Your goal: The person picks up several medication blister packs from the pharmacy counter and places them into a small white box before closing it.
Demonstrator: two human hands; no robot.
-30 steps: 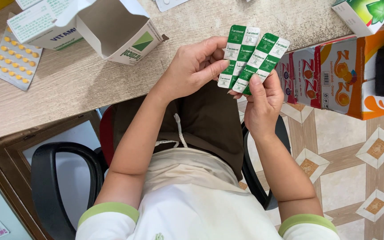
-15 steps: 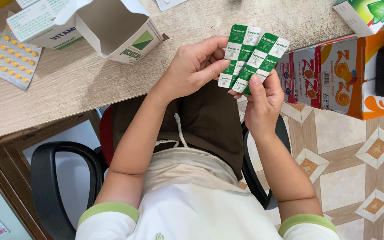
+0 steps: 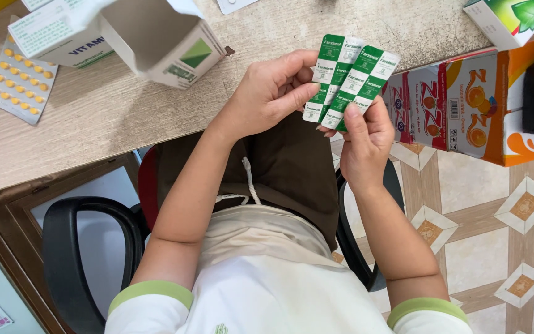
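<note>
Near the upper middle of the frame, both hands hold two green-and-white blister strips [image 3: 348, 80] fanned slightly apart, just off the near edge of the table [image 3: 125, 130]. The left hand [image 3: 273, 93] is closed on their lower left edge, thumb pressed to the front. The right hand [image 3: 363, 139] pinches them from below, thumb tip on the lower end of the right strip. The step in hand looks like sorting or checking the strips; any next move calls for keeping the pinch firm so neither strip slides. An open white carton [image 3: 156, 40] lies at upper left, with a blister sheet of yellow pills [image 3: 23, 80] beside it and an orange box [image 3: 477, 102] at right.
</note>
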